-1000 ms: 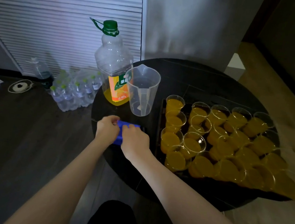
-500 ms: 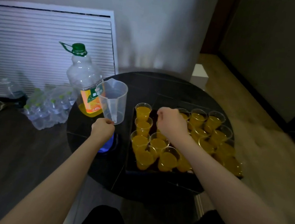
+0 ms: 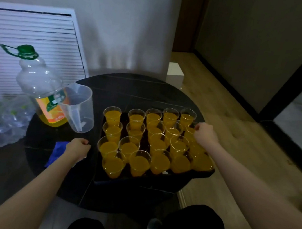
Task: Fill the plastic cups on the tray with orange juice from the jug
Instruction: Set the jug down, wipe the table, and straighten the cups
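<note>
Both hands off the blue cloth (image 3: pixel 55 152) now: a sec ago they were bunched together on it near the desk's (image 3: pixel 123 88) front-left edge, and since then the right hand (image 3: pixel 203 134) has swung across to the far-right side of the tray (image 3: pixel 203 174). Left hand (image 3: pixel 77 148) has slid off to the tray's left edge, cloth lying just beside and partly under the wrist. Left fingers are curled into a loose fist; can't tell if they've got the tray lip or nothing at all. Right fingers curled too, sitting right at the rim by the back-right cups; whether it's pinching the tray edge or a cup, can't tell from here.

Cups (image 3: pixel 139 141) all on the tray, packed in rows, every one I can see showing orange juice, roughly half up or more. Jug (image 3: pixel 77 108) stands at the desk's left side, just left of the tray, looks empty, maybe a film at the bottom. Big juice bottle (image 3: pixel 40 86) behind it, capped, only a bit of juice left low down.

So pouring looks done & wiping done, imo. Hands either side of the tray reads like a lift or a straighten. If it's a lift, watch it: cups crowded, light, some leaning on each other, easy to slosh
</note>
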